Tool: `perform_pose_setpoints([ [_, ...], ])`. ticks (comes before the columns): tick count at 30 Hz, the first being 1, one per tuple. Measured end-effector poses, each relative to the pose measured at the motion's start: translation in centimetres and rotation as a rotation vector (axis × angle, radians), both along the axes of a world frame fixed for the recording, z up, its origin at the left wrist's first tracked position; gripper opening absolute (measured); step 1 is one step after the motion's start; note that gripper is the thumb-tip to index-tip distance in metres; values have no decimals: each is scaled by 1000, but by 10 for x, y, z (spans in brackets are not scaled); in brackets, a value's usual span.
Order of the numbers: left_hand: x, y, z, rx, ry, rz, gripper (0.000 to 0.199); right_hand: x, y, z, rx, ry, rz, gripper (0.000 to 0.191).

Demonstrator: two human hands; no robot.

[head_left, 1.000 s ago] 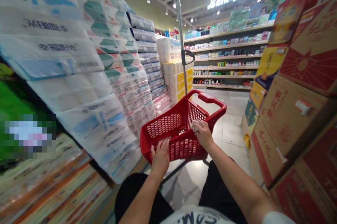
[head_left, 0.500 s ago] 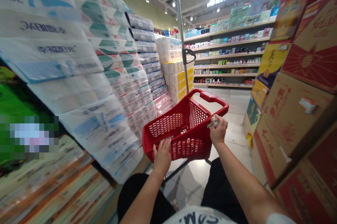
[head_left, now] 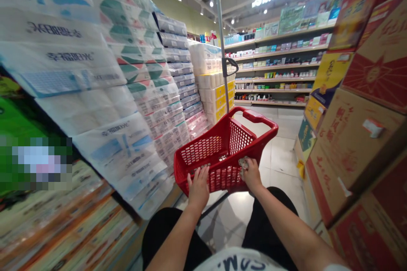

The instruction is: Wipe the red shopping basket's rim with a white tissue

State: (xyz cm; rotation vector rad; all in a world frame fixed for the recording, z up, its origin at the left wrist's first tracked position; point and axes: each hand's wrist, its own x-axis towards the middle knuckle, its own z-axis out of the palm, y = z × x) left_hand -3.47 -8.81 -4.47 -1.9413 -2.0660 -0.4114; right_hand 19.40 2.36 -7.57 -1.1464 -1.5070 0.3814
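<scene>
Supermarket aisle, shopping basket (head_left: 258, 116), stocked shelves (head_left: 273, 80)

Bare left forearm (head_left: 175, 237) and right forearm (head_left: 286, 220) angled inward from bottom of view, converging. Left hand (head_left: 199, 188) palm down, fingers (head_left: 199, 175) spread, slightly curved. Right hand (head_left: 252, 175) just beside it, fingers curled closed, knuckles uppermost, wrist nearly straight.

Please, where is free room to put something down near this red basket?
The tiled floor between the red basket and the cardboard cartons is the free patch. It is crowded on the left, where packs of toilet paper stack close beside the basket.
</scene>
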Motion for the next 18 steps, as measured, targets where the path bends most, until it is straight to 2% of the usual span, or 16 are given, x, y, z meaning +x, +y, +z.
perform_pose_setpoints([
  [8, 2, -2, 1, 7, 5, -10, 70, -22, -14, 11, -53, -35, 94, 36],
  [12, 4, -2, 2, 11, 2, -4, 71, -35, -18, 17, -57, 4, 27, 37],
  [18, 6, -3, 4, 5, -9, 0, 70, -59, -28, 16, -49, -41, 182, 36],
])
